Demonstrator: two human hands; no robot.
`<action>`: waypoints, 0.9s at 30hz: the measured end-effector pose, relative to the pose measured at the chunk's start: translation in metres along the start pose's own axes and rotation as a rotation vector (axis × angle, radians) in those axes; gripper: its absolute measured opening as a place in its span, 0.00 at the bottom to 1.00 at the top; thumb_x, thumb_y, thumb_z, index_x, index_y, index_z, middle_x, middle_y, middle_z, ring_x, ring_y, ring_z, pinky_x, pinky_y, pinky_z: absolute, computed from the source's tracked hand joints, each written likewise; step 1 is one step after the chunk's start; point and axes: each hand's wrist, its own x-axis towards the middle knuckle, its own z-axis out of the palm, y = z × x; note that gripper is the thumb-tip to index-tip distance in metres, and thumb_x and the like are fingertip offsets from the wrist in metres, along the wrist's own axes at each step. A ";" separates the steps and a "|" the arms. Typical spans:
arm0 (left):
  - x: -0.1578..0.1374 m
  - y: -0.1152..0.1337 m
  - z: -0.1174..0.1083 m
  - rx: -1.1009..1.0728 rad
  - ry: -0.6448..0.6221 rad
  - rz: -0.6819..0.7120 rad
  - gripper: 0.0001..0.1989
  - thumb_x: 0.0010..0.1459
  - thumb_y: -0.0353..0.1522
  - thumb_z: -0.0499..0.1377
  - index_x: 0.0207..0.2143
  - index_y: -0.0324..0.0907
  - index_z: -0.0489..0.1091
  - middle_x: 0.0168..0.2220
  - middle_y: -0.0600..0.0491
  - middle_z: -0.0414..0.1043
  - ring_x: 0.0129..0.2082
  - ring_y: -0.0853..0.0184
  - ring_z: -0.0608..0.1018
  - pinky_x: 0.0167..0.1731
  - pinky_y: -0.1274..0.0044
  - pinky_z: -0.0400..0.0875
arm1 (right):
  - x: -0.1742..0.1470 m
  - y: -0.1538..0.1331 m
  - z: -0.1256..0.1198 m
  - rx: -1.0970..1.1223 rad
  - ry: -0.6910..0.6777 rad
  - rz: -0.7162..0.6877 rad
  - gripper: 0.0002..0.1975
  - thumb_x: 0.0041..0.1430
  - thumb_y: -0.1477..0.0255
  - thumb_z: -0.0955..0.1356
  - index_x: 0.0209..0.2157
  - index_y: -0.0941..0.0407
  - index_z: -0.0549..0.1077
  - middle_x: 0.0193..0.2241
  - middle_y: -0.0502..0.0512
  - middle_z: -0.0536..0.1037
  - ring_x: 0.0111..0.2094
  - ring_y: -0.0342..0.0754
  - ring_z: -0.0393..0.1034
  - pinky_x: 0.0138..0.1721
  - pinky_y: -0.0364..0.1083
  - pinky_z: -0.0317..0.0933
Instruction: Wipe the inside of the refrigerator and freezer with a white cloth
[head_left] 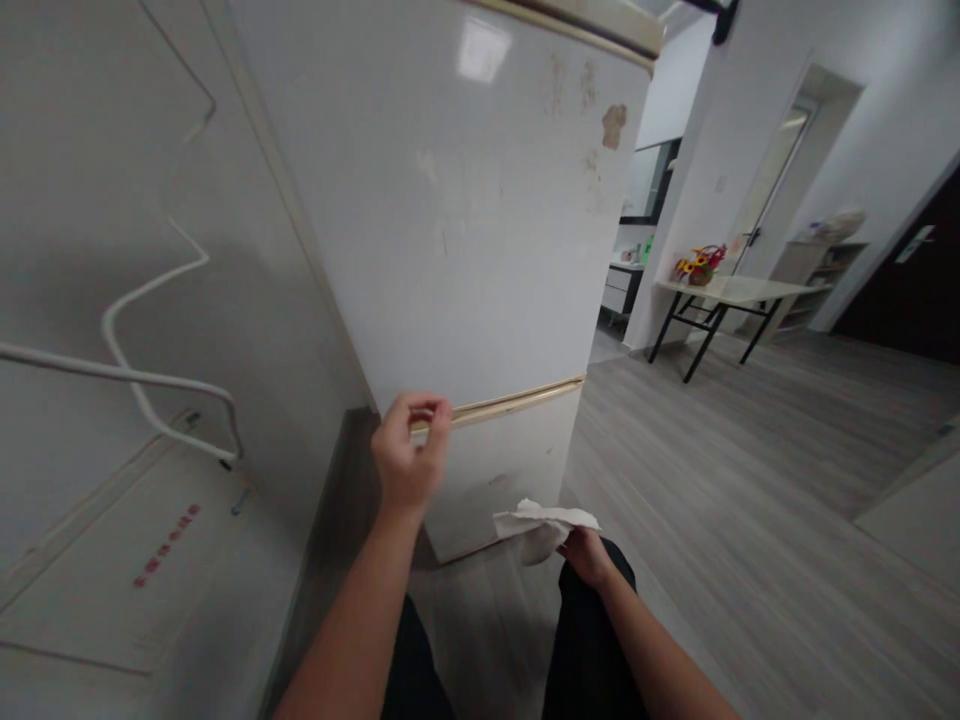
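A tall white refrigerator (pixel 465 250) with worn, brownish patches on its upper door stands in front of me. A yellowed trim strip (pixel 517 400) runs between its upper and lower doors. My left hand (pixel 411 450) is raised before the left end of that strip, thumb and fingertips pinched together; whether anything small is between them does not show. Low on the right, beside my knee, my right hand (pixel 586 556) is closed on a crumpled white paper towel (pixel 544 520), which spreads out to the left in front of the lower door.
At the left, a flat carton (pixel 150 560) with red lettering leans by the wall, near a bent white hose (pixel 150 375). A folding table (pixel 739 290) bearing a flower basket (pixel 701 265) stands at the back right. Grey wood-look floor (pixel 675 470) stretches rightward.
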 end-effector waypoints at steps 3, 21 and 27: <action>0.051 -0.022 0.007 0.120 0.194 -0.308 0.31 0.53 0.34 0.72 0.57 0.42 0.65 0.59 0.43 0.69 0.62 0.57 0.72 0.61 0.64 0.71 | -0.005 -0.005 -0.018 0.027 0.000 -0.004 0.19 0.45 0.59 0.76 0.38 0.55 0.80 0.40 0.60 0.84 0.42 0.57 0.76 0.48 0.53 0.66; 0.061 -0.049 0.002 0.263 0.154 -0.581 0.23 0.61 0.51 0.61 0.42 0.41 0.65 0.49 0.37 0.74 0.53 0.50 0.78 0.58 0.59 0.71 | -0.030 -0.049 -0.050 0.298 0.107 -0.073 0.09 0.44 0.67 0.75 0.29 0.56 0.79 0.35 0.57 0.84 0.33 0.51 0.77 0.39 0.49 0.71; -0.097 -0.008 -0.036 0.158 0.141 -0.396 0.22 0.60 0.51 0.60 0.49 0.48 0.64 0.49 0.45 0.73 0.50 0.56 0.79 0.53 0.66 0.76 | -0.019 -0.032 -0.027 0.216 0.202 -0.121 0.10 0.41 0.67 0.75 0.29 0.55 0.80 0.31 0.55 0.83 0.31 0.51 0.76 0.33 0.47 0.69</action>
